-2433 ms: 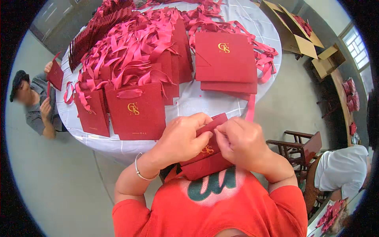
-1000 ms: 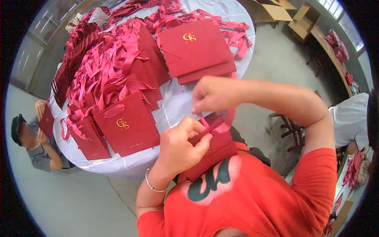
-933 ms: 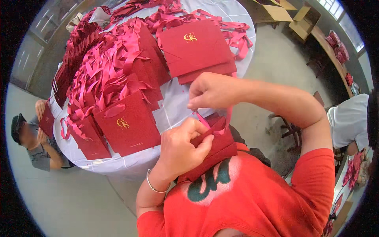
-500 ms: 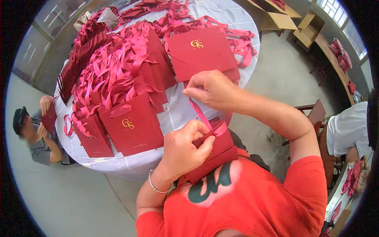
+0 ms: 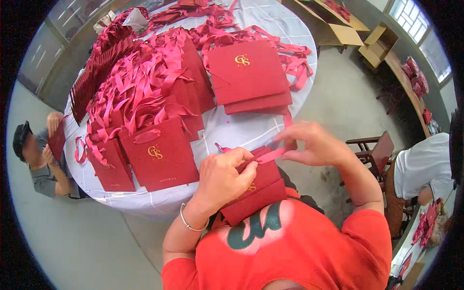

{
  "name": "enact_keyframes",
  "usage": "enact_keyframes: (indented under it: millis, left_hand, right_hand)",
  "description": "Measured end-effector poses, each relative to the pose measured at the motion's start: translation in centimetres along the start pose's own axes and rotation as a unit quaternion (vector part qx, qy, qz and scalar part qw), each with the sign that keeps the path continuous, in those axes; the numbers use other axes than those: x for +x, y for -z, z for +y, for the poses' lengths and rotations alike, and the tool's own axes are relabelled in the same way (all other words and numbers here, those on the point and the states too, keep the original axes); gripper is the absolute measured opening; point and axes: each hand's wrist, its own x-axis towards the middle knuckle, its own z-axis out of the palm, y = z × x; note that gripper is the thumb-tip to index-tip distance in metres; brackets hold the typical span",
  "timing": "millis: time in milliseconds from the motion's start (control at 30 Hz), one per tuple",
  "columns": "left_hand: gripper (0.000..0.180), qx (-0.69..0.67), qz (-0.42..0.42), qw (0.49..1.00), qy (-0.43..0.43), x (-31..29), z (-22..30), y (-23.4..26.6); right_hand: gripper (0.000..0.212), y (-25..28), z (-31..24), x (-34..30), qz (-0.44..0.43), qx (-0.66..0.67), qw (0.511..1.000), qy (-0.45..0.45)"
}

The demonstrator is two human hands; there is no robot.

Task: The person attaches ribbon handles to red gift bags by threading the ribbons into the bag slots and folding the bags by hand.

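A small dark red gift bag [image 5: 258,197] with a gold emblem rests against my front at the table's near edge. My left hand [image 5: 224,176] pinches its upper edge, thumb and fingers closed where the ribbon crosses. From there a pink ribbon [image 5: 272,155] stretches right to my right hand [image 5: 311,145], whose thumb and fingers are bent around its end. Another ribbon end [image 5: 222,148] sticks out beyond my left fingers. My palm and fingers hide part of the bag's top.
Many ribboned red bags [image 5: 162,154] crowd the left of the round white-clothed table [image 5: 241,133]. Flat red bags [image 5: 249,72] are stacked beyond my hands. A person [image 5: 46,157] at the left holds a red bag; another person [image 5: 425,159] bends at the right near a wooden chair [image 5: 379,150].
My right hand has come down and to the right, toward me, and the ribbon now runs sideways between my hands. The left hand keeps its pinch on the bag.
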Motion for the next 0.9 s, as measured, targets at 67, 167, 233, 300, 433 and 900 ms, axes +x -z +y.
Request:
enact_keyframes:
  millis: [67, 167, 233, 300, 433, 900]
  left_hand:
    - [0.014, 0.018, 0.011, 1.0, -0.007, 0.3, 0.0, 0.0]
    - [0.013, 0.038, 0.025, 0.999, -0.001, 0.2, -0.8, -0.2]
    - [0.012, 0.001, 0.055, 0.998, 0.016, 0.2, -1.3, -0.5]
    - [0.011, 0.002, 0.053, 0.998, 0.044, 0.6, -1.1, -0.1]
    - [0.013, -0.018, 0.059, 0.996, 0.062, 1.0, -1.7, -0.4]
    - [0.024, -0.07, 0.022, 0.997, 0.03, -0.6, -1.9, 0.5]
  right_hand:
    - [0.032, 1.2, 0.4, -0.8, 0.001, 0.053, 0.998, -0.021]
    - [0.029, 2.8, 1.6, -2.6, -0.003, 0.097, 0.991, -0.096]
    - [0.025, 3.4, 2.9, -3.7, 0.054, 0.066, 0.996, -0.003]
    - [0.022, 4.4, 4.1, -4.9, 0.082, 0.247, 0.959, -0.113]
    - [0.019, 4.3, 4.9, -6.1, 0.202, 0.397, 0.894, -0.052]
    - [0.016, 0.7, -0.8, 1.0, 0.259, 0.554, 0.751, 0.248]
